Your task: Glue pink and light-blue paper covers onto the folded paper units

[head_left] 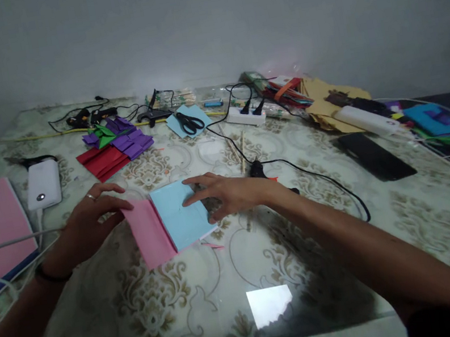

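Observation:
A pink sheet of paper (150, 238) lies on the table in front of me, with a crease down it and its left side slightly raised. My left hand (96, 213), with a ring and a dark wristband, has its fingertips on the upper left corner of that pink paper. On the pink sheet's right part rests a light blue paper piece (180, 222). My right hand (222, 192) reaches over from the right, fingers spread, their tips touching the blue paper. Thin pink scraps (213, 246) lie just below it. A black glue gun (258, 171) is partly hidden behind my right forearm.
Black scissors (190, 122) lie on blue paper at the back. Folded purple paper (132, 142) and red paper (103, 163) are behind my left hand. A power bank (43, 184) stands left; a power strip (246, 115), trailing cords and a dark phone (376, 156) are right.

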A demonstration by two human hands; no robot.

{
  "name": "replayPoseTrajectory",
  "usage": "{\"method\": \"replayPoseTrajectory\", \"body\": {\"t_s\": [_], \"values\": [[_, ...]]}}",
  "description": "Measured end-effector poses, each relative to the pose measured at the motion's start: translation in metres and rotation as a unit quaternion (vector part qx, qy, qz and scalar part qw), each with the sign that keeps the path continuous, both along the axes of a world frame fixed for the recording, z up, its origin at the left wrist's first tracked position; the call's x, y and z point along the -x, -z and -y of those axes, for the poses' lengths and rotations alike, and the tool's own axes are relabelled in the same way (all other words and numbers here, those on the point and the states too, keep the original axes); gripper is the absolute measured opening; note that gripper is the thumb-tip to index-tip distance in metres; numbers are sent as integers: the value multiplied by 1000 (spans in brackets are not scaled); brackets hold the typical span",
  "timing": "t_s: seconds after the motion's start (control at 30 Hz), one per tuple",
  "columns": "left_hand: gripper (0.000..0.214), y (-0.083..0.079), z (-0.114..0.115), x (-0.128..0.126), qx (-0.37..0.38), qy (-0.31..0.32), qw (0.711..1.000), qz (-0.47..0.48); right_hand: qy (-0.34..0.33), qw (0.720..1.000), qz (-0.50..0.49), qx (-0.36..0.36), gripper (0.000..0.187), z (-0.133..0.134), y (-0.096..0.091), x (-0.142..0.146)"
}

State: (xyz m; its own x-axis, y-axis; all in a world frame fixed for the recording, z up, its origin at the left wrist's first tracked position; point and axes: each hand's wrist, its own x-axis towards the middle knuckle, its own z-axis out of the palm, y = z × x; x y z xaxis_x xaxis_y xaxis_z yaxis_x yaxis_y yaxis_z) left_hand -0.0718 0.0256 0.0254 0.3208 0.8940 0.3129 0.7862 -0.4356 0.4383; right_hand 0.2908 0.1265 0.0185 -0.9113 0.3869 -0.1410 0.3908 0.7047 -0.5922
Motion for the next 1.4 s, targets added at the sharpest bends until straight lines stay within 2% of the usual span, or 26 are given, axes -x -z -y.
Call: {"method": "replayPoseTrajectory", "body": {"t_s": [0.2, 0.4, 0.57, 0.7, 1.0, 1.3, 1.4], "values": [[19, -12, -28, -36, -12, 60, 998, 19, -4, 1000, 13, -6, 67, 0, -2, 2], [20, -19, -54, -63, 29, 123, 992, 4, -6, 1000, 2, -9, 66, 0, 1, 2], [20, -14, -69, -80, 37, 142, 989, -32, -4, 1000, -4, -13, 68, -2, 4, 2], [21, -4, -72, -89, 36, 145, 988, -45, -6, 1000, 5, -19, 70, -2, 4, 3], [22, 15, -62, -99, 3, 117, 992, -38, -1, 1000, 4, -24, 71, -1, 2, 3], [18, 39, -43, -109, -65, 0, 998, -10, 0, 1000, -5, -26, 69, -3, 7, 2], [16, 43, -38, -112, -78, -19, 997, -8, -4, 1000, -7, -29, 69, -3, 5, 3]]}}
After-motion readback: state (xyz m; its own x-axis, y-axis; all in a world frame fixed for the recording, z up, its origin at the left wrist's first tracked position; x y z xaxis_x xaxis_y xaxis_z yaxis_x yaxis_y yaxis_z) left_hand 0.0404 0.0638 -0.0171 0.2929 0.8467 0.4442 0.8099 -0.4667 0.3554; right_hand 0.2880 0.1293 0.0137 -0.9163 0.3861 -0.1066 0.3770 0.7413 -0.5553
